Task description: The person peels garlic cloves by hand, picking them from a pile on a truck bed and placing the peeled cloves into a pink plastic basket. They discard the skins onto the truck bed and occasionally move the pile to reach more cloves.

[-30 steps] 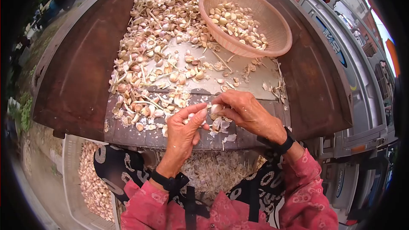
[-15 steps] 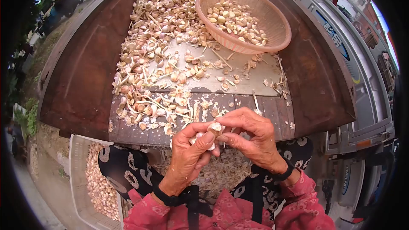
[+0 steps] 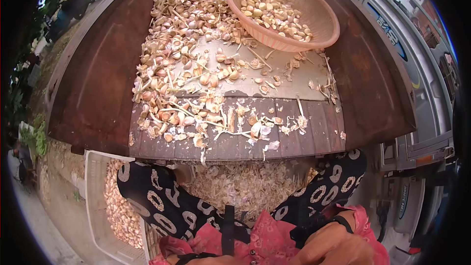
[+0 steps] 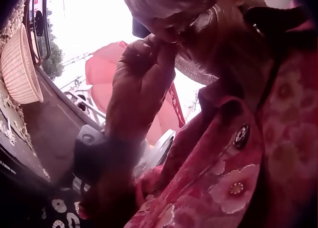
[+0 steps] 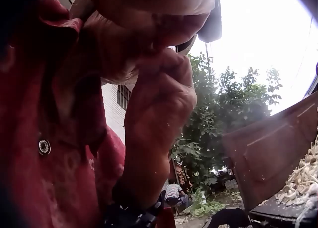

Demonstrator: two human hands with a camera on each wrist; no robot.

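Note:
Both hands are raised close to the person's head. In the head view the right hand [image 3: 331, 245] shows at the bottom right edge, and only a sliver of the left hand [image 3: 212, 261] at the bottom. In the left wrist view the left hand [image 4: 174, 6] meets the right hand [image 4: 144, 74], fingers bent and together. From the right wrist view, the right hand [image 5: 154, 1] overlaps the left hand [image 5: 161, 93]. I cannot tell what lies between the fingertips, which are hidden. Garlic cloves [image 3: 208, 79] and papery skins [image 3: 272, 145] lie on the truck bed.
A pink plastic basket [image 3: 321, 24] holding garlic cloves [image 3: 274, 14] stands at the back right, beside a garlic heap [image 3: 196, 0]. Brown side panels [image 3: 98, 68] flank the bed [image 3: 294, 113]. Below left, a pale crate [image 3: 95, 206] contains cloves; skins [image 3: 235, 186] pile between the knees.
Both hands held pieces of garlic over the bed's front edge; they have since risen toward the head, nearly leaving the head view. The garlic they held is out of sight.

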